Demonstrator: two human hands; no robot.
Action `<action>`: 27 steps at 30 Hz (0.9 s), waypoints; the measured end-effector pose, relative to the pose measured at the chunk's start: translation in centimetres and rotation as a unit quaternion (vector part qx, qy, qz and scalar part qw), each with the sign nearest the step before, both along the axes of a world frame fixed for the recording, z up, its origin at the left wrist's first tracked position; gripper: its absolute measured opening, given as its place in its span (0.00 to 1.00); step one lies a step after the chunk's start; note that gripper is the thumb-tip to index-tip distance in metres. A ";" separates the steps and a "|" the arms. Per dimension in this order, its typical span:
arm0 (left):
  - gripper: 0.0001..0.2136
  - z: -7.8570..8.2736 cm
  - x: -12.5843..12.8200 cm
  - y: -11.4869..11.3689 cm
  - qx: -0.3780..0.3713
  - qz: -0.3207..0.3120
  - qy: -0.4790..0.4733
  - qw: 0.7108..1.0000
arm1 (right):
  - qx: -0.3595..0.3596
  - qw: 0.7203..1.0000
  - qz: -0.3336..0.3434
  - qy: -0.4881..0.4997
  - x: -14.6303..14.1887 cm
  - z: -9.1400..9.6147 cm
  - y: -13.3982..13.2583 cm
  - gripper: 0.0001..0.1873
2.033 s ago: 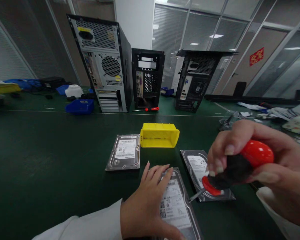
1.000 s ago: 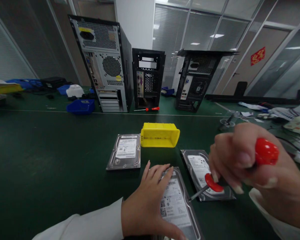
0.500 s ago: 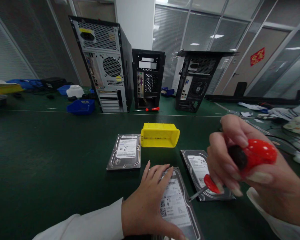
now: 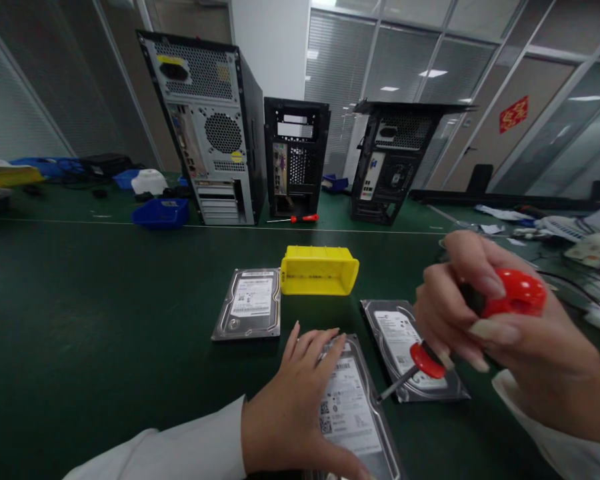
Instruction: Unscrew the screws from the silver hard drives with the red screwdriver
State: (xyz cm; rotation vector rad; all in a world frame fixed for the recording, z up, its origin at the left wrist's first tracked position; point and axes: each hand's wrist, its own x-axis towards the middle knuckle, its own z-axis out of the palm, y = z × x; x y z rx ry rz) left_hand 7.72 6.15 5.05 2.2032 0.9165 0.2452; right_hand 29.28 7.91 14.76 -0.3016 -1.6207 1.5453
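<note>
My left hand (image 4: pixel 300 400) lies across a hard drive (image 4: pixel 354 407) at the bottom centre, fingers spread and thumb stretched over its lower part. In my closed right hand (image 4: pixel 455 300) is a screwdriver (image 4: pixel 517 292) with a red and black handle. Its shaft slants down to the left, and the tip meets the right edge of the drive under my left hand. A second hard drive (image 4: pixel 395 333) lies label up beneath my right hand, partly hidden by it. To the upper left rests a third hard drive (image 4: pixel 254 300), also label up.
A yellow bin (image 4: pixel 320 277) stands beyond the drives. Three computer cases (image 4: pixel 215 133) stand farther back, with a red-handled screwdriver (image 4: pixel 304 218) before the middle one. A blue bin (image 4: pixel 161 213) sits at left. Cables and parts (image 4: pixel 580 233) clutter the right side.
My right hand and the screwdriver handle have turned slightly, with the tip staying at the drive's edge. My left hand keeps its place.
</note>
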 end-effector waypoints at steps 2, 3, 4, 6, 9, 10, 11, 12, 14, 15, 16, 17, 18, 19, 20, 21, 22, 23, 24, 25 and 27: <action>0.54 0.0 0.0 0.0 -0.003 -0.001 0.000 1.000 | -0.003 1.000 0.008 -0.012 0.0 0.4 0.0 0.09; 0.55 0.0 0.0 -0.1 -0.003 0.000 0.000 1.000 | -0.003 0.999 0.015 -0.032 0.1 0.7 -0.1 0.10; 0.55 0.1 0.0 -0.1 -0.004 0.000 0.000 1.000 | -0.002 0.998 0.020 -0.056 0.2 1.1 -0.1 0.13; 0.55 0.0 0.0 0.0 -0.006 0.000 0.000 1.000 | 0.001 0.995 0.023 -0.098 0.4 1.4 -0.3 0.16; 0.55 -0.1 -0.1 0.1 -0.005 -0.001 -0.002 1.000 | 0.035 0.996 0.013 -0.084 0.5 0.9 -0.3 0.13; 0.55 -0.1 -0.1 0.1 -0.005 -0.001 -0.002 1.000 | 0.044 0.997 0.019 -0.066 0.5 0.5 -0.3 0.12; 0.55 -0.2 -0.1 0.1 -0.004 -0.002 -0.003 1.000 | 0.042 0.998 0.027 -0.042 0.4 0.1 -0.2 0.11; 0.55 -0.2 -0.1 0.1 -0.004 -0.002 -0.004 1.000 | 0.030 0.999 0.036 -0.018 0.3 -0.3 -0.1 0.12; 0.54 -0.2 -0.1 0.1 0.000 -0.003 -0.009 1.000 | -0.010 0.999 0.050 0.016 0.1 -0.8 0.0 0.14; 0.54 -0.2 -0.1 0.1 0.001 -0.003 -0.012 1.000 | -0.024 0.998 0.055 0.024 0.1 -0.7 0.1 0.14; 0.54 -0.2 -0.1 0.0 0.002 -0.003 -0.014 1.000 | -0.029 0.998 0.057 0.022 0.1 -0.6 0.1 0.14; 0.54 -0.1 -0.1 0.0 0.002 -0.002 -0.015 1.000 | -0.027 0.998 0.055 0.006 0.1 -0.3 0.0 0.14; 0.54 -0.1 -0.1 0.0 0.001 -0.002 -0.016 1.000 | -0.019 0.998 0.051 -0.022 0.1 0.1 0.0 0.16; 0.54 0.0 -0.1 0.0 -0.003 -0.002 -0.015 1.000 | -0.011 0.997 0.041 -0.058 0.2 0.5 -0.1 0.19; 0.54 0.1 -0.1 -0.1 -0.006 -0.002 -0.013 1.000 | 0.000 0.996 0.028 -0.089 0.2 0.8 -0.2 0.20; 0.54 0.1 -0.1 -0.1 -0.009 -0.001 -0.011 1.000 | 0.011 0.994 0.012 -0.109 0.2 1.1 -0.3 0.20; 0.54 0.1 -0.1 -0.1 -0.011 0.000 -0.008 1.000 | 0.022 0.993 0.003 -0.116 0.2 1.2 -0.4 0.18; 0.54 0.1 -0.1 -0.1 -0.011 0.001 -0.006 1.000 | 0.034 0.994 -0.001 -0.103 0.1 1.1 -0.4 0.15; 0.54 0.1 -0.1 0.0 -0.010 0.002 -0.005 1.000 | 0.041 0.996 -0.001 -0.083 0.1 1.0 -0.4 0.12; 0.54 0.0 -0.1 0.0 -0.007 0.004 -0.006 1.000 | 0.041 0.997 0.004 -0.058 0.0 0.7 -0.3 0.11; 0.54 -0.2 -0.1 0.0 0.001 0.003 -0.012 1.000 | 0.018 1.000 0.019 -0.017 -0.1 0.0 -0.1 0.11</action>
